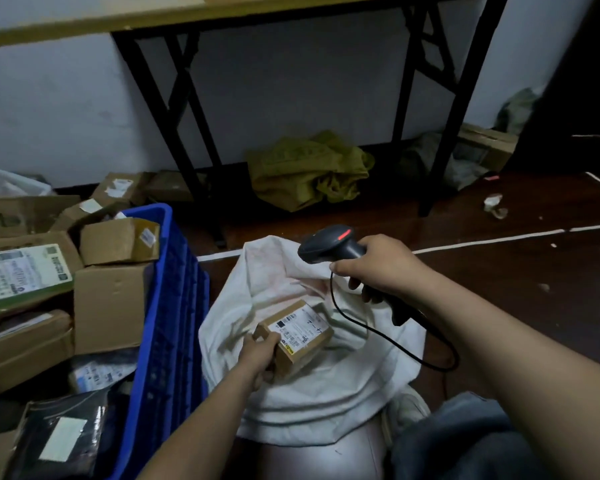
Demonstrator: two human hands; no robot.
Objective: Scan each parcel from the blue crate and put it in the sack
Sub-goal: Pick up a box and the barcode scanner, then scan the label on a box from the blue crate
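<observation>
My left hand (260, 355) grips a small cardboard parcel (300, 336) with a white shipping label facing up, held over the open mouth of the white sack (343, 386). My right hand (381, 265) holds a black barcode scanner (329, 244) by its handle, with the head pointing left above the parcel and a red light showing on top. Its black cable (388, 344) loops down across the sack. The blue crate (168, 323) stands at the left, filled with cardboard boxes (110, 306) and dark bagged parcels (63, 441).
A black-legged folding table (187, 109) stands against the white wall ahead. A crumpled olive bag (309, 171) lies under it. More cardboard boxes (118, 188) are piled at the far left. White tape lines (499, 239) cross the dark wooden floor. My shoe and jeans (458, 431) are at lower right.
</observation>
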